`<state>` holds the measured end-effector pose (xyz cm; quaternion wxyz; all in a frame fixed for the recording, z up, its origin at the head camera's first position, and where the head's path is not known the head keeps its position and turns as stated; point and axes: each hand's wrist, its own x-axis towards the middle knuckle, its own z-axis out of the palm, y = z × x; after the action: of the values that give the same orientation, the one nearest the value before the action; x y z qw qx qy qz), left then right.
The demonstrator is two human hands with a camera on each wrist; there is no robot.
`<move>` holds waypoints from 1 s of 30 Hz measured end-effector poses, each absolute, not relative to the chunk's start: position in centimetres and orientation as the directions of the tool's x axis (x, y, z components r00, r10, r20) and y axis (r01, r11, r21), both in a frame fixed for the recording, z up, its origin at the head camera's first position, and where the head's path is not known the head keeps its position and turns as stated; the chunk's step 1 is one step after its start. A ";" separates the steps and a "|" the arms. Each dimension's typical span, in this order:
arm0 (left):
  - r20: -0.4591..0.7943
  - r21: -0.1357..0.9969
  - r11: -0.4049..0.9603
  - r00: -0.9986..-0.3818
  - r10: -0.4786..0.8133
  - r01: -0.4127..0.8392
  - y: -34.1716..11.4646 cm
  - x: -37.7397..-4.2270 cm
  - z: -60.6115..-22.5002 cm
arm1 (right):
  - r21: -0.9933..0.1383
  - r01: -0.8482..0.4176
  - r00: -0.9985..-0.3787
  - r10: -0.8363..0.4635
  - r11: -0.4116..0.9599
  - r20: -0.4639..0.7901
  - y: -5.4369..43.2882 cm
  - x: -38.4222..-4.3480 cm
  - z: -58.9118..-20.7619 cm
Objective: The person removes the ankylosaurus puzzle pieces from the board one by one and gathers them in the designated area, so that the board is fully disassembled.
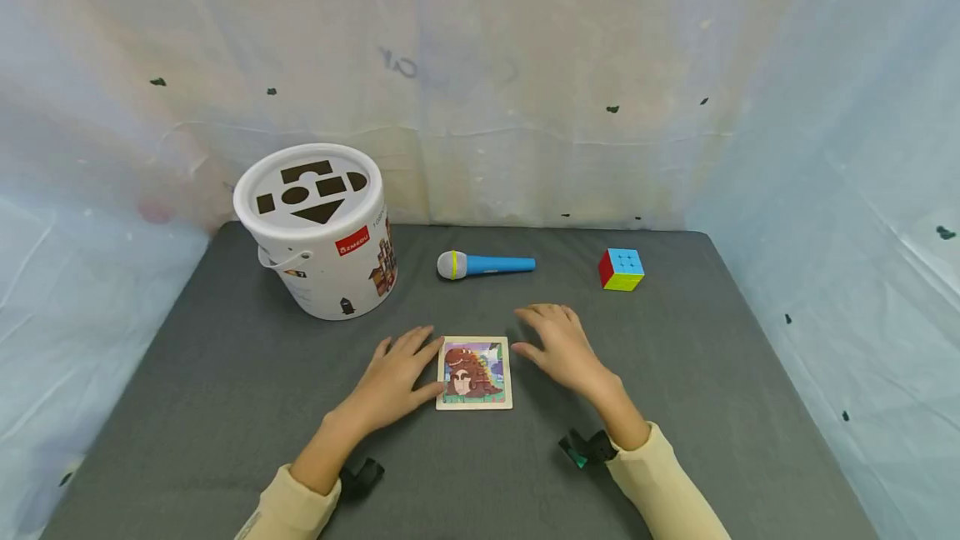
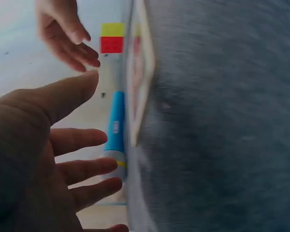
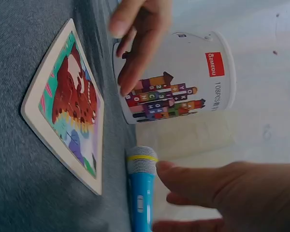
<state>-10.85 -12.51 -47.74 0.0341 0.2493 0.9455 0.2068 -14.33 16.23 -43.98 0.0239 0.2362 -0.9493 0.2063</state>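
Observation:
A square jigsaw puzzle point(image 1: 474, 373) with a pale wooden border and a brown dinosaur picture lies flat on the table. At its left edge is my left hand point(image 1: 397, 377), fingers spread and fingertips right at the border. My right hand point(image 1: 561, 347) hovers by the upper right corner, its thumb and fingers apart. Nothing shows between the fingers of either hand. In the right wrist view the puzzle point(image 3: 70, 106) lies flat beside the right hand point(image 3: 222, 191), its picture facing up.
Behind the puzzle lies a blue toy microphone point(image 1: 495, 265) with a grey head. A puzzle cube point(image 1: 622, 270) sits at the back right. The tall white bucket point(image 1: 330, 273) stands back left, its lid cut with shaped holes. A pale sheet point(image 1: 525, 65) hangs behind the grey table point(image 1: 247, 407).

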 end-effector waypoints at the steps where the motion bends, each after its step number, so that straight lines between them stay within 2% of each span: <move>1: 0.028 0.404 0.790 -0.869 0.494 0.462 -12.4 -10.9 -48.1 | -0.428 -0.463 -0.882 -0.451 0.776 0.137 16.1 -14.5 -44.1; 7: -0.017 0.383 0.802 -0.864 0.503 0.459 -12.2 -11.0 -49.2 | -0.637 -0.456 -0.836 -0.544 0.621 0.069 14.7 -15.5 -44.7; 12: 0.015 0.393 0.803 -0.876 0.482 0.449 -12.2 -10.9 -49.7 | -0.757 -0.446 -0.774 -0.631 0.478 0.058 13.1 -16.6 -45.3; 16: 0.038 0.410 0.802 -0.886 0.462 0.435 -12.3 -10.9 -50.5 | -0.787 -0.453 -0.730 -0.681 0.418 0.059 11.7 -17.5 -46.1; 21: 0.032 0.412 0.810 -0.895 0.445 0.417 -12.4 -10.6 -51.2 | -0.782 -0.452 -0.711 -0.703 0.429 0.025 10.2 -18.2 -47.0; 30: 0.045 0.417 0.805 -0.895 0.445 0.422 -12.5 -11.0 -52.3 | -0.729 -0.456 -0.736 -0.677 0.510 -0.012 9.2 -18.2 -47.6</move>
<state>-10.98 -12.47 -52.34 0.0273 0.2280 0.9497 0.2129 -18.23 9.15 -47.64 -0.1497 0.3311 -0.8558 0.3683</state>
